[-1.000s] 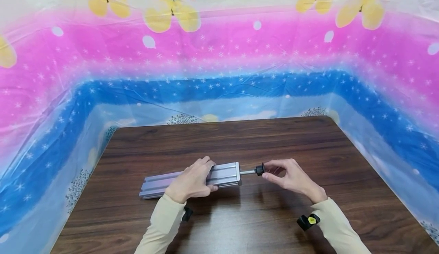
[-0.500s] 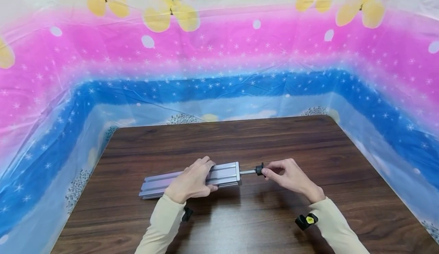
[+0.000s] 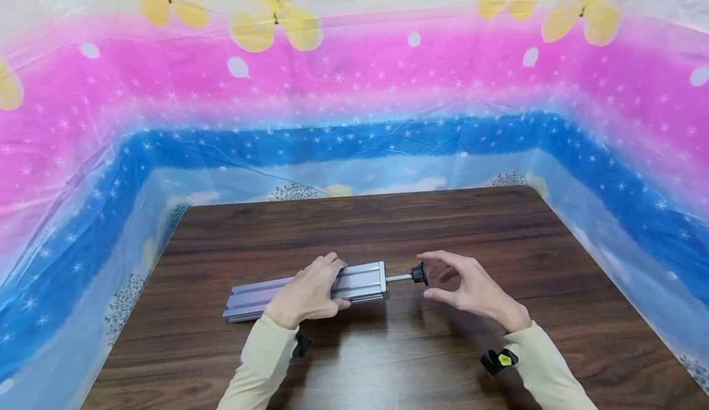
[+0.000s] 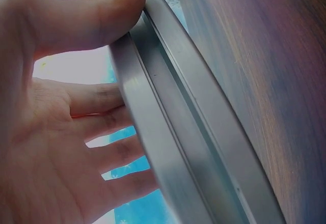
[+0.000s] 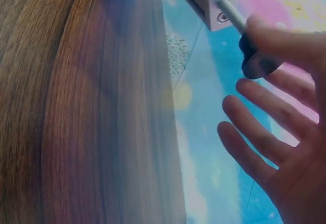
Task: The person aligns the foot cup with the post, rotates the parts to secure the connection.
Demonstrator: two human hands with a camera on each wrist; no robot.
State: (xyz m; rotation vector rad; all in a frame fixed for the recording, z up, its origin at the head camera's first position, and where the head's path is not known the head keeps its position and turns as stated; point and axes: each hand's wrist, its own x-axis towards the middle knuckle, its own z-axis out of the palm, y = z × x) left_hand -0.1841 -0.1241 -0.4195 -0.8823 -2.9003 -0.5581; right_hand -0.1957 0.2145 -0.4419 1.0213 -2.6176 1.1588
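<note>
My left hand (image 3: 307, 293) grips a silver aluminium profile (image 3: 360, 277) across its top, thumb on the near side and fingers over the far side. In the left wrist view, the thumb presses beside the long slot of the profile (image 4: 188, 112). From the right end plate (image 5: 215, 19), fixed with screws, a threaded rod (image 3: 400, 277) sticks out to the right. It carries a black levelling foot (image 3: 419, 273). My right hand (image 3: 471, 287) is just right of this foot, thumb and fingers spread apart. In the right wrist view, the thumb overlaps the black foot (image 5: 250, 63).
The dark wooden table (image 3: 354, 225) extends around the profile, its far edge beyond both hands. A pink and blue printed curtain (image 3: 354, 139) surrounds the table at the back and sides. Black wrist bands (image 3: 498, 361) sit below the cream sleeves (image 3: 551, 367).
My right thumb and fingers pinched the levelling foot half a second ago and have spread apart from it. The foot appears turned. My left hand and the profile have stayed nearly still.
</note>
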